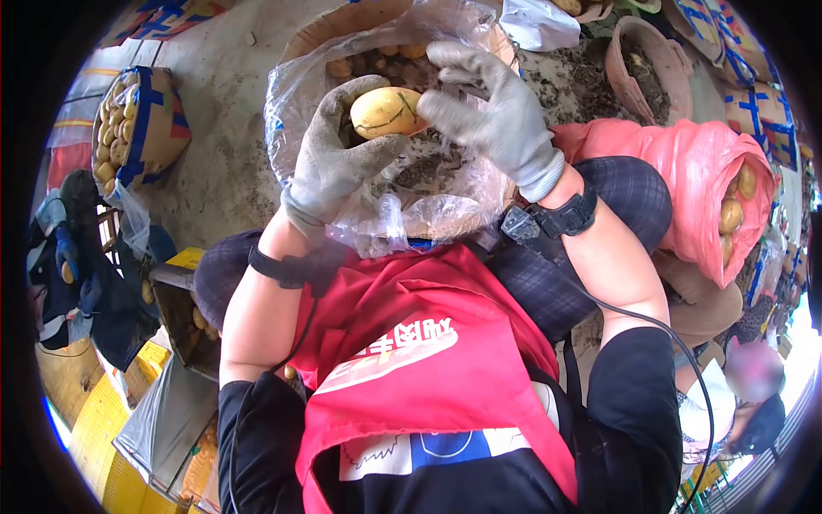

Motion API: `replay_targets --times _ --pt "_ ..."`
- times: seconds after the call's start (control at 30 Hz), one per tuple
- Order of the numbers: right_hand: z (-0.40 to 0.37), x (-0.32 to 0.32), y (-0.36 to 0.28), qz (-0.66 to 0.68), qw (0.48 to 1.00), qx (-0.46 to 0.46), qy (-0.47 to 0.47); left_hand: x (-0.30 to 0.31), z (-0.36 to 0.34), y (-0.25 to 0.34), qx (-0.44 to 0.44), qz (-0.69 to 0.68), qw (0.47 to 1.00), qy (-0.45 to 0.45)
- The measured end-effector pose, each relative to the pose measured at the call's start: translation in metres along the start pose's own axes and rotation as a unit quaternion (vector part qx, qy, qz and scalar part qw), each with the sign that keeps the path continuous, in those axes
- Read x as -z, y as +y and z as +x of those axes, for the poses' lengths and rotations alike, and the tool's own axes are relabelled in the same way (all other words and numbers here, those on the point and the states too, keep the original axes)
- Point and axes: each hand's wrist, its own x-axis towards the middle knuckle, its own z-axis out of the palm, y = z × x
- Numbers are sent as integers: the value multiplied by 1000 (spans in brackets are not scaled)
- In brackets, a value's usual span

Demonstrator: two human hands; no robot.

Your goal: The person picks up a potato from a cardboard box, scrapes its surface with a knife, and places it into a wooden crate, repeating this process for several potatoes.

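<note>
My left hand (342, 154), in a grey work glove, is wrapped round a yellow potato (385, 113) with a dark curved mark on its skin. Beside it, my right hand (492, 116), gloved too, has its fingers apart and holds nothing; its fingertips are near the potato's right end. Both hands are over a round cardboard container (312, 32) lined with clear plastic (282, 103). Inside the liner, several potatoes (402, 53) and dark soil lie at the bottom, partly hidden by my hands.
At the right, a pink sack (616, 146) holds potatoes, below a pink basket (612, 64) with dirt. A box of potatoes (158, 128) stands at the left, above a co-worker's gloved hand (66, 253). Another person (706, 403) is at the lower right.
</note>
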Motion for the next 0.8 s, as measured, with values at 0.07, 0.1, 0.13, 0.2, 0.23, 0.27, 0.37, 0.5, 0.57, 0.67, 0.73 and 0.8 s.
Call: replay_targets --times 0.07,0.1,0.13,0.2,0.23,0.27,0.37,0.5,0.57,0.67,0.73,0.8 --pt "-2 -10 -3 -86 984 159 3 -2 0 -3 7 48 999 6" --pt "-4 -11 -5 -120 974 194 -8 -2 -1 -4 9 48 999 6" --pt "-6 -11 -7 -152 961 229 -17 -2 -3 -6 17 48 999 2" --pt "-6 -11 -11 -128 978 163 21 -4 -6 -2 26 47 999 -3" --pt "-4 -5 -16 -74 993 89 29 -6 -7 4 44 17 999 -8" --pt "2 2 -13 -105 982 143 58 -8 -6 9 61 -13 998 -14" --pt "4 16 -17 -232 945 204 109 5 -6 12 40 -25 999 5" --pt "3 21 -6 -254 965 35 54 37 -39 60 -93 -88 986 107" --pt "-2 21 20 -340 940 -16 -32 91 -84 97 -96 -204 972 63" --pt "-5 20 54 -538 819 -95 -175 131 -180 134 -189 -94 961 178" --pt "-13 18 71 -572 787 -85 -218 149 -244 120 -194 429 819 329" --pt "-16 18 81 -594 764 -69 -242 150 -295 93 -93 713 555 418"
